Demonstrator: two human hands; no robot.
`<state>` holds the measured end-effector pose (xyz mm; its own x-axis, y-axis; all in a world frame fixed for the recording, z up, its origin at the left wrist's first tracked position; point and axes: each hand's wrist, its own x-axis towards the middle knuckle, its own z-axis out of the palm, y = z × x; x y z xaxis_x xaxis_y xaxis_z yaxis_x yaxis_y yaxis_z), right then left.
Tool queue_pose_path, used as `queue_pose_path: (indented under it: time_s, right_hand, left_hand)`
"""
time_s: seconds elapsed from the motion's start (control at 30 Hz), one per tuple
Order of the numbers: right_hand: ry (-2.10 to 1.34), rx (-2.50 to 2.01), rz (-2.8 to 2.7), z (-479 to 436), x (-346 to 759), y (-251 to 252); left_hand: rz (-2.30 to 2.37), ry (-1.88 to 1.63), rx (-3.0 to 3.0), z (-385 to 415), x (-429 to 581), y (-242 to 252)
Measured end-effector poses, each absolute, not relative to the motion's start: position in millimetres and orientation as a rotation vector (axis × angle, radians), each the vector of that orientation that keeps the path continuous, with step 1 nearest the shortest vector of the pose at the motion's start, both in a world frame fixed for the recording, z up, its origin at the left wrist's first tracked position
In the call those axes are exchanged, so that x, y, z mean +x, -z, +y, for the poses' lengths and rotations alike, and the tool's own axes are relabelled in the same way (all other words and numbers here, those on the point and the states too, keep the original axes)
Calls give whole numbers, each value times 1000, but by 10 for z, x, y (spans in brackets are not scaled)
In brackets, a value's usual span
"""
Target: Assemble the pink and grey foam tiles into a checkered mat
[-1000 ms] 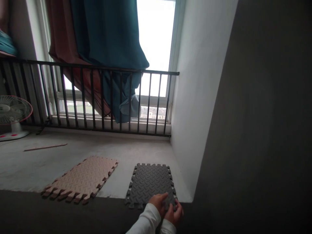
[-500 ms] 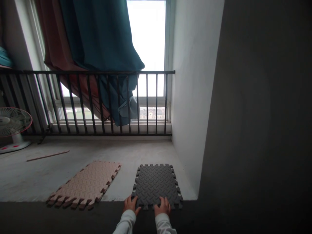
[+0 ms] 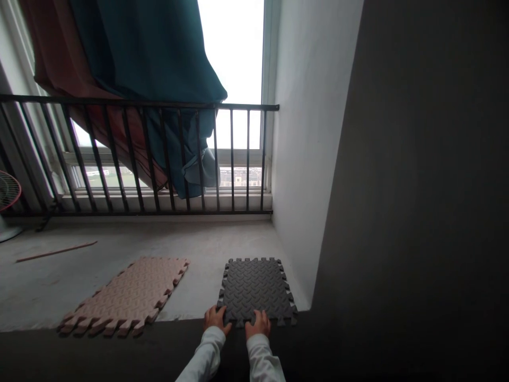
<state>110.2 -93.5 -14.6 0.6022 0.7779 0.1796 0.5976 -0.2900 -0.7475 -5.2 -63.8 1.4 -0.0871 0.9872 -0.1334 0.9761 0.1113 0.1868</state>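
Observation:
A black foam mat tile with jigsaw edges and a raised tread pattern lies on the grey ledge, its near edge sticking out slightly past the ledge's front. My left hand grips the tile's near left corner, fingers over the top and thumb at the front edge. Farther right along the same edge, my right hand holds on with bent fingers on the upper face. To the left lies a pink foam mat tile, set at a slant and also overhanging the front.
Black metal railing runs along the back, before a window with a blue and red curtain. A white wall closes off the right side. A thin reddish strip and part of a fan are at left.
The black tile has slid right, nearer the side wall and farther from the pink tile, with both hands still on it. My view has turned a little to the right.

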Motion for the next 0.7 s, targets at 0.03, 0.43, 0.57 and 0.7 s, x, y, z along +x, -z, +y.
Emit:
queue_pose_path:
  time_s: [0.03, 0.43, 0.57, 0.7]
  right_hand:
    - [-284, -2008, -1086, -931, 1107, 152]
    - [-208, -2058, -1014, -925, 1151, 182]
    - [-223, -2130, -1001, -929, 1155, 158]
    - [-260, -2175, -1016, -917, 1163, 149]
  left_hand:
    - [2146, -74, 1964, -642, -12, -28]
    - [2204, -57, 1943, -631, 367, -164]
    - [2237, -49, 1964, -605, 442, -194]
    - [2242, -56, 1941, -568, 496, -178]
